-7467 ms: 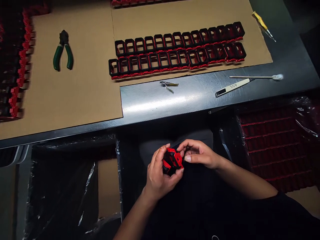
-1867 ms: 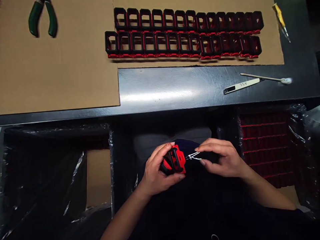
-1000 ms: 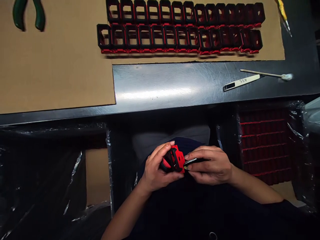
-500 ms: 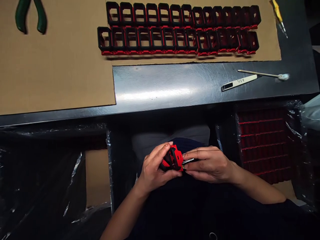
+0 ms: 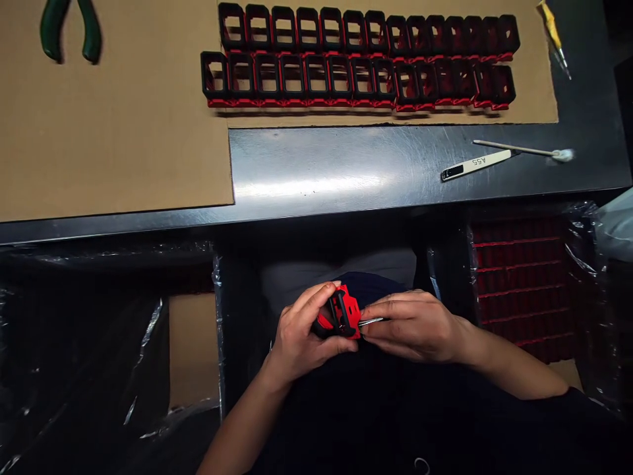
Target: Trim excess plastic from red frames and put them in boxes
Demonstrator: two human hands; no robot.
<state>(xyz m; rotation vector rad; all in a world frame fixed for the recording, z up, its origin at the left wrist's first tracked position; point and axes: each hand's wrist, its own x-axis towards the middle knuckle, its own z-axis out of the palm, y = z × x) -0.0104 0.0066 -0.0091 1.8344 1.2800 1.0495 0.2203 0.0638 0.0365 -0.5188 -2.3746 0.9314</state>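
Just above my lap, my left hand [image 5: 302, 332] is closed around a red and black plastic housing [image 5: 350, 312], thumb on the near side and fingers over the far side. Its red face with small holes points right. From that side my right hand [image 5: 413, 326] pinches a thin silvery metal tool [image 5: 370, 322], its kind unclear. The tool's tip meets the right edge of the red face, partly hidden by my fingertips. Two rows of similar black and red housings [image 5: 316, 78] stand on cardboard on the bench.
Ahead is a metal bench [image 5: 316, 165] with a cardboard sheet [image 5: 123, 145] on its left. Green-handled pliers [image 5: 91, 33], a yellow-handled tool [image 5: 551, 30], white tweezers [image 5: 475, 165] and a cotton swab [image 5: 519, 148] lie there. Plastic-lined boxes flank me; the right one holds red-black parts [image 5: 519, 284].
Both hands stay at nearly the same place, with the tool still against the housing's right side. The bench view shifts slightly to the right on its left part, as the head turns a little.
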